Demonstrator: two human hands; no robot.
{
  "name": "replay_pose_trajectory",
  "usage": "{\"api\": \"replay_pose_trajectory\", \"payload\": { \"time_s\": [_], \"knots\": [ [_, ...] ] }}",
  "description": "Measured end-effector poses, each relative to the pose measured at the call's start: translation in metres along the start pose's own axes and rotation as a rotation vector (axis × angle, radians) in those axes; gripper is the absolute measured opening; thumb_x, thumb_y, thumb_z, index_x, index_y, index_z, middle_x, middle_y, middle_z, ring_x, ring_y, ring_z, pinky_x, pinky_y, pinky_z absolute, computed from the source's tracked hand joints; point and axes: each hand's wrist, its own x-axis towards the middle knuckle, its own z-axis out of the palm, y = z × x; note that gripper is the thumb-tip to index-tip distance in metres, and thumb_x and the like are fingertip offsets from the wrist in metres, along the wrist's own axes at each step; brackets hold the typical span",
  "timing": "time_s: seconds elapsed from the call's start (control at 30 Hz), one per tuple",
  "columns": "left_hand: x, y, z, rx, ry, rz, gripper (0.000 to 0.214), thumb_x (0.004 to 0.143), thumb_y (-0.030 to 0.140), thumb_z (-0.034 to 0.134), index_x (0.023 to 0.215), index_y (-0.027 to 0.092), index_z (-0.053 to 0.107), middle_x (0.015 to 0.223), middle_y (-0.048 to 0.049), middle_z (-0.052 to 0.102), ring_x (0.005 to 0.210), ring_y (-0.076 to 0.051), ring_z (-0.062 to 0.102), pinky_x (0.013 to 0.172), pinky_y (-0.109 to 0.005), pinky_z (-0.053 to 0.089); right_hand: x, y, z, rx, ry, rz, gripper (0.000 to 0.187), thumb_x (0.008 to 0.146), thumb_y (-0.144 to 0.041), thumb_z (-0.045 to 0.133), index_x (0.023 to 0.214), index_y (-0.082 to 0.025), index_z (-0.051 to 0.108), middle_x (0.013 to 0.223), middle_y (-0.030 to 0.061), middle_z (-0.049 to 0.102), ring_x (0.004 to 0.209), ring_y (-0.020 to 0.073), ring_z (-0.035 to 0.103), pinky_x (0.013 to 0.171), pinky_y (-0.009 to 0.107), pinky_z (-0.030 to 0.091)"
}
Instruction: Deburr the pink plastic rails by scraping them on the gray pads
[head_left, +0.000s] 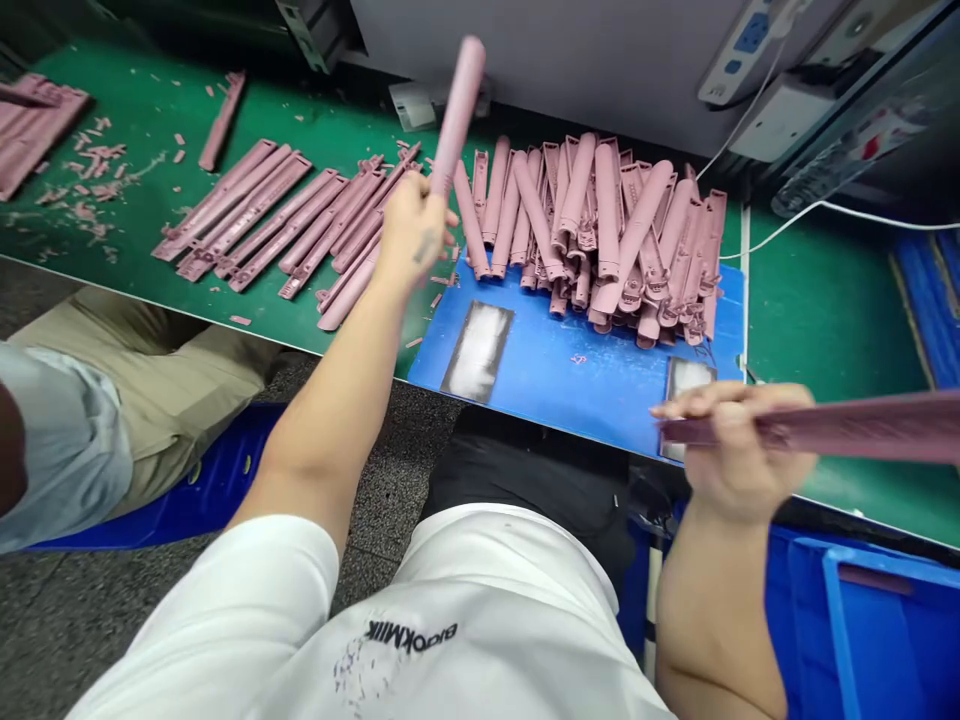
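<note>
My left hand (416, 225) is closed around the lower end of a long pink plastic part (459, 110), which stands tilted upward with its rounded outer side showing. In my right hand (739, 450) lies another pink plastic part (870, 428), gripped near one end and pointing off to the right, its ribbed inner side partly in view. Between the hands, a heap of similar pink plastic parts (592, 220) rests on a blue sheet (577, 385). Several more pink parts (247, 210) lie in a slanted row left of my left hand.
Small pink scraps (94, 160) litter the green table (135, 235). Another person's legs (172, 340) are at the left. Two dark-edged pads (480, 350) lie on the blue sheet. A power strip (739, 50), a white cable and a plastic bottle (847, 155) are at the back right; a blue crate (892, 630) stands below.
</note>
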Motion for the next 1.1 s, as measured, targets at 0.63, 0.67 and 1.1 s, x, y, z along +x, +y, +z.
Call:
{"api": "replay_pose_trajectory", "payload": {
  "time_s": [0.63, 0.67, 1.1],
  "knots": [
    [-0.139, 0.051, 0.039, -0.711, 0.105, 0.147, 0.08, 0.094, 0.1, 0.068, 0.081, 0.027, 0.037, 0.067, 0.0044, 0.013, 0.051, -0.014, 0.024, 0.053, -0.034, 0.021, 0.054, 0.038, -0.055, -0.006, 0.324, -0.122, 0.057, 0.121, -0.03, 0.039, 0.065, -0.029, 0.029, 0.055, -0.0104, 0.01, 0.042, 0.0069, 0.007, 0.043, 0.025, 0.012],
    [-0.135, 0.051, 0.042, -0.735, 0.12, 0.164, 0.077, 0.101, 0.095, 0.064, 0.079, 0.027, 0.036, 0.067, 0.0039, 0.014, 0.052, -0.014, 0.021, 0.053, -0.034, 0.019, 0.059, 0.038, -0.053, 0.019, 0.363, -0.101, 0.058, 0.122, -0.026, 0.031, 0.065, -0.03, 0.027, 0.054, -0.0102, 0.009, 0.042, 0.0071, 0.005, 0.043, 0.025, 0.011],
    [-0.112, 0.054, 0.052, -0.71, 0.102, 0.099, 0.071, 0.107, 0.069, 0.071, 0.068, 0.027, 0.03, 0.061, 0.0044, 0.018, 0.047, -0.012, 0.014, 0.048, -0.035, 0.014, 0.075, 0.039, -0.036, -0.053, 0.387, 0.126, 0.065, 0.12, -0.029, 0.054, 0.063, -0.028, 0.024, 0.054, -0.0126, 0.011, 0.042, 0.005, 0.008, 0.043, 0.024, 0.016]
  ]
}}
